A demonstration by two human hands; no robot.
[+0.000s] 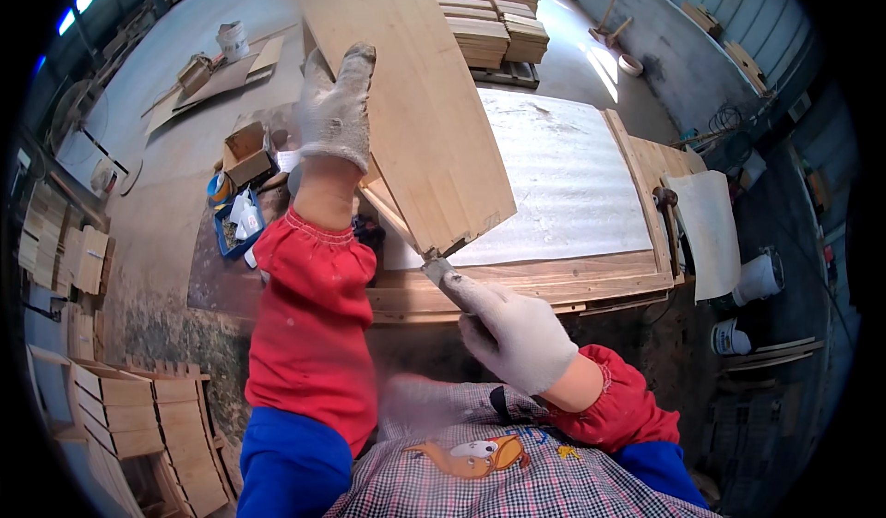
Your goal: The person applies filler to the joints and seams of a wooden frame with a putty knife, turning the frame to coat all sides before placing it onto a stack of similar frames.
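Observation:
A long pale wooden panel [429, 103] stands tilted over the workbench, with a narrower wooden piece [392, 209] along its left side. My left hand [337, 112], in a whitish work glove, grips the panel's left edge with the thumb up along it; the other fingers are partly hidden. My right hand [517, 333], also gloved, is closed around a flat metal blade like a putty knife [437, 269]. The blade's tip meets the panel's lower corner, where the end edge looks dark and rough. The tool's handle is hidden in my fist.
White foam sheeting [563, 172] covers the wood-framed bench [517, 283]. Left of it sit a blue tray [242, 227] with a bottle and an open cardboard box [247, 154]. Stacked boards [480, 34] stand beyond; wooden drawers [138, 416] lie at lower left, white buckets [759, 276] at right.

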